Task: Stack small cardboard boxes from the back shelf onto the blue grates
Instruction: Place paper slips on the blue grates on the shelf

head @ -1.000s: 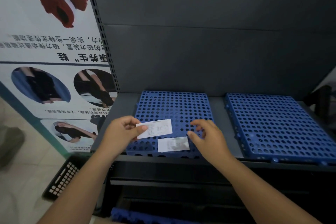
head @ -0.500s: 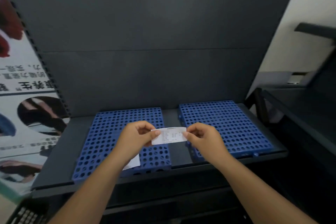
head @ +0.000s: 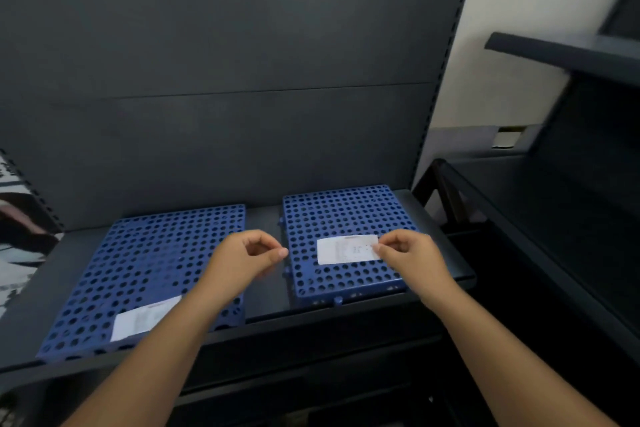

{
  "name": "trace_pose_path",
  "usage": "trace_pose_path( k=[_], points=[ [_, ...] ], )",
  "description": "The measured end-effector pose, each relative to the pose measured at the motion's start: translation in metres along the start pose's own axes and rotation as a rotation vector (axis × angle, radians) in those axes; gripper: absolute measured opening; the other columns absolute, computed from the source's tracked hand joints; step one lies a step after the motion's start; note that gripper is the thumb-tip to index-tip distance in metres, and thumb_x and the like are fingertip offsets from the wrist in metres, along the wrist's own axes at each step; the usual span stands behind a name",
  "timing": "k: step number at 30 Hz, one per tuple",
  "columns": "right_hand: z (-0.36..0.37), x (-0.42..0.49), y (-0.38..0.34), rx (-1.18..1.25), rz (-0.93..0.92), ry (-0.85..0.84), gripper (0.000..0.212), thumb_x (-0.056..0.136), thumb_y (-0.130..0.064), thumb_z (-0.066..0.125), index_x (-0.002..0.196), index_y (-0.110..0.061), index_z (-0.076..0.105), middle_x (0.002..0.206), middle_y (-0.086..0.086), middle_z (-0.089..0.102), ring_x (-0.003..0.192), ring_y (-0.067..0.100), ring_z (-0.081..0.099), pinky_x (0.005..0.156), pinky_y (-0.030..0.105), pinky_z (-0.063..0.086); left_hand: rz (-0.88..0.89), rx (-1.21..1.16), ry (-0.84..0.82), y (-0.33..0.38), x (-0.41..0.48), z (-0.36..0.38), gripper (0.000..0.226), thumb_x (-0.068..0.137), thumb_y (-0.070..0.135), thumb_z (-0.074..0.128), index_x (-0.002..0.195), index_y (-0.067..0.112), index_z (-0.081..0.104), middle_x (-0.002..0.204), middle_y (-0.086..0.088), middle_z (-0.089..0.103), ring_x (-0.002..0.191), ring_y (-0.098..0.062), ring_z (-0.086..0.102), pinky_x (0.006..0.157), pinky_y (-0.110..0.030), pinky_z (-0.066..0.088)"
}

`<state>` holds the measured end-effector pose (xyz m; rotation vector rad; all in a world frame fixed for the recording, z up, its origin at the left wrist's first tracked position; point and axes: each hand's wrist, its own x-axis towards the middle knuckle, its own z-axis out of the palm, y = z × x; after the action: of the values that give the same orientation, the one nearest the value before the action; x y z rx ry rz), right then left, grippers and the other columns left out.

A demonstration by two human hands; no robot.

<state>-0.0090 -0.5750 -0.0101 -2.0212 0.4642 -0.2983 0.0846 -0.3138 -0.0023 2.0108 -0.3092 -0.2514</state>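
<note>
Your right hand (head: 407,255) pinches one end of a white slip (head: 347,249) over the right blue grate (head: 341,215), and your left hand (head: 247,258) curls loosely on nothing, just short of the slip's free end. That paper is light, so a careless release could let it slide off. No cardboard boxes show anywhere, the print on both slips is unreadable, and your left forearm cuts off the second slip (head: 143,317) on the left blue grate (head: 152,253).

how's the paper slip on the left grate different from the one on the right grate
The left slip lies near the front edge of the left grate, with no hand on it; the right slip sits mid-way on the right grate, its right end pinched by the right hand. The left slip lies tilted; the right slip is nearly level. The left forearm partly hides the left slip; the right slip shows almost whole. Both are small white printed slips.
</note>
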Motion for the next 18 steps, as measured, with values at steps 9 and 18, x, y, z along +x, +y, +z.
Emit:
trace_pose_path(
  k=[9,18],
  points=[
    [-0.006,0.031,0.065,-0.224,0.133,-0.060,0.014,0.084,-0.025,0.071,0.071,-0.020,0.069,0.070,-0.006,0.069,0.071,0.011,0.064,0.067,0.028,0.049,-0.078,0.084,0.054,-0.009,-0.010,0.028,0.009,0.082,0.024,0.077,0.077,0.017,0.073,0.067,-0.001,0.073,0.063,-0.013,0.069,0.062,-0.029,0.054],
    [0.002,0.035,0.078,-0.427,0.067,-0.013,0.011,0.085,-0.022,0.069,0.093,-0.015,0.070,0.080,-0.003,0.069,0.072,0.011,0.063,0.063,0.025,0.050,-0.131,0.095,0.082,-0.022,-0.023,0.041,0.010,0.081,0.024,0.078,0.076,0.017,0.073,0.066,-0.002,0.072,0.064,-0.017,0.069,0.068,-0.038,0.058]
  ],
)
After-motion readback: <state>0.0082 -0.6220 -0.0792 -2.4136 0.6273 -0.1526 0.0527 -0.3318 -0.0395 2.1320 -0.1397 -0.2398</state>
